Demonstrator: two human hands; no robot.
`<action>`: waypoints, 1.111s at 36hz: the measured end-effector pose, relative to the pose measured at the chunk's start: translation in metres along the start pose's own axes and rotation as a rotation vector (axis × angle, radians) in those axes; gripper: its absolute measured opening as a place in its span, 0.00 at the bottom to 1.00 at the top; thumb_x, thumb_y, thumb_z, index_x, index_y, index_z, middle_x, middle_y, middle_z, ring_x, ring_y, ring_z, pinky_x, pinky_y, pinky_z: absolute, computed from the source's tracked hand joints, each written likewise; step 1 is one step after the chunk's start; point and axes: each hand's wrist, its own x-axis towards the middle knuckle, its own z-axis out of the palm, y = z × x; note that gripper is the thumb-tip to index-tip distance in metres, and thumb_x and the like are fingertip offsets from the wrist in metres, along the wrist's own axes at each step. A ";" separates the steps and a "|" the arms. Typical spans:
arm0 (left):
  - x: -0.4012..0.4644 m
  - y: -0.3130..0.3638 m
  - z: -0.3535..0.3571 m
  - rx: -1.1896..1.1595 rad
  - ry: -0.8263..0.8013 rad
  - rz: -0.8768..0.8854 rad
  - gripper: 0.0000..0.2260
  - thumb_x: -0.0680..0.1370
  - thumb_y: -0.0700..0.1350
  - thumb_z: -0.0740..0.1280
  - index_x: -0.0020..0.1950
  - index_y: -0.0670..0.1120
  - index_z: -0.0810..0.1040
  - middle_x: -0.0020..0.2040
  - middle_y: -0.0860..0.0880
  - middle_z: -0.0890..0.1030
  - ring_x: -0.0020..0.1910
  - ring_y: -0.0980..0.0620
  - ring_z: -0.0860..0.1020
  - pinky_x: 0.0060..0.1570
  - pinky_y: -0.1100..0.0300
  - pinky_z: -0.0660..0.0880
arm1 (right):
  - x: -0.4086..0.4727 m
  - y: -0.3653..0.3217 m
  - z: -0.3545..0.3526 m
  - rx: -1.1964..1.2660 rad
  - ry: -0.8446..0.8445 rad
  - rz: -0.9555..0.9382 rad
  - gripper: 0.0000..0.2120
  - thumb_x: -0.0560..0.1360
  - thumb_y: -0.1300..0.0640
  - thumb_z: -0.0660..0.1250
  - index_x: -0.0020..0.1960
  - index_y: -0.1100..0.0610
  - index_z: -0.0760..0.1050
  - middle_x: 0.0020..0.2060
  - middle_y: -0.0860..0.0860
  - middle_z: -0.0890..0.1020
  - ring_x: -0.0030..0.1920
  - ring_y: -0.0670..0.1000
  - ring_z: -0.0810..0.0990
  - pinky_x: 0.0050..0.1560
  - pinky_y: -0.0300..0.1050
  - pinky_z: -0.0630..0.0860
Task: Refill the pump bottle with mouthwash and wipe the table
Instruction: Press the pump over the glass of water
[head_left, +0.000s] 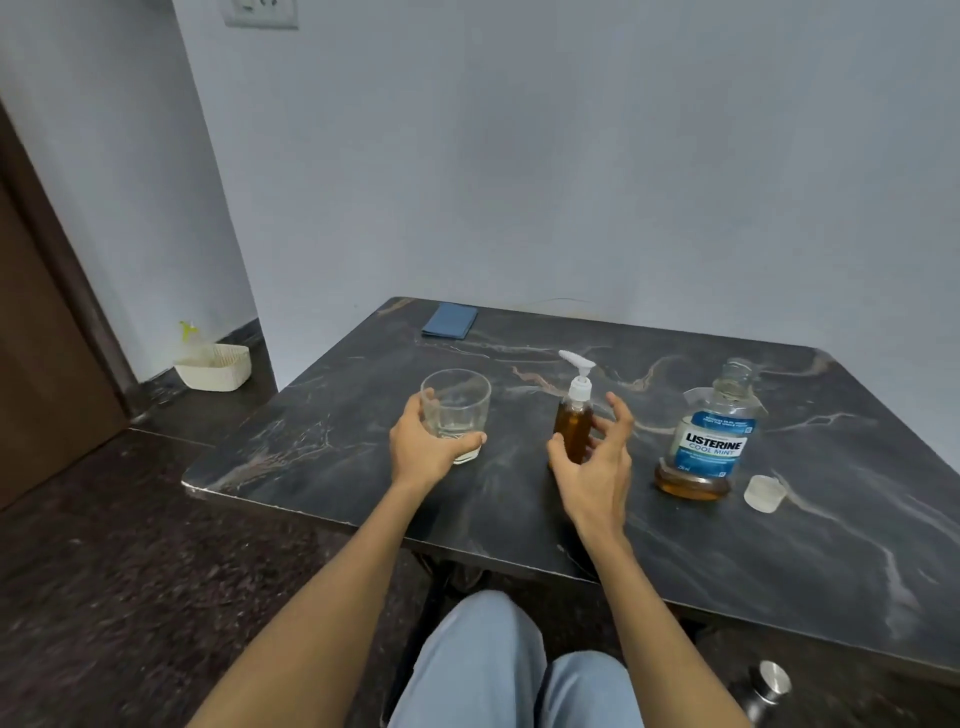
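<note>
A small pump bottle (573, 422) with a white pump head stands upright mid-table, filled with amber liquid. My right hand (597, 467) is spread open around its near right side, fingers apart, not gripping it. My left hand (423, 448) grips a clear drinking glass (457, 410) that rests on the table to the left. To the right stands an uncapped Listerine mouthwash bottle (709, 441) with a little amber liquid at its bottom. Its clear cap (763, 493) lies just right of it. A folded blue cloth (450, 321) lies at the far left corner of the dark marble table (779, 561).
A white basket (214, 366) with a spray bottle sits on the floor by the wall at left. A brown door (36, 322) is further left. My knees in light jeans (498, 670) are under the table's near edge. A dark metal-capped bottle (763, 688) stands low at right.
</note>
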 end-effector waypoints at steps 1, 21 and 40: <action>0.000 -0.001 0.000 -0.008 -0.006 0.000 0.40 0.55 0.50 0.82 0.64 0.50 0.71 0.60 0.49 0.77 0.57 0.50 0.76 0.55 0.59 0.73 | -0.001 0.000 0.000 -0.004 -0.008 -0.002 0.37 0.71 0.53 0.70 0.68 0.36 0.50 0.58 0.54 0.76 0.53 0.50 0.77 0.55 0.49 0.75; 0.004 -0.021 0.002 -0.109 -0.021 0.035 0.38 0.55 0.48 0.83 0.61 0.54 0.71 0.54 0.55 0.77 0.54 0.54 0.77 0.52 0.62 0.74 | 0.037 0.015 0.006 0.121 -0.230 -0.111 0.43 0.67 0.56 0.66 0.71 0.40 0.43 0.42 0.44 0.80 0.42 0.40 0.79 0.48 0.32 0.69; -0.002 -0.020 0.002 -0.128 -0.011 0.073 0.38 0.55 0.48 0.82 0.60 0.56 0.70 0.51 0.61 0.78 0.53 0.56 0.79 0.55 0.55 0.76 | 0.058 -0.048 0.017 0.155 -0.469 -0.356 0.42 0.65 0.60 0.65 0.71 0.34 0.52 0.26 0.49 0.73 0.25 0.46 0.71 0.32 0.37 0.76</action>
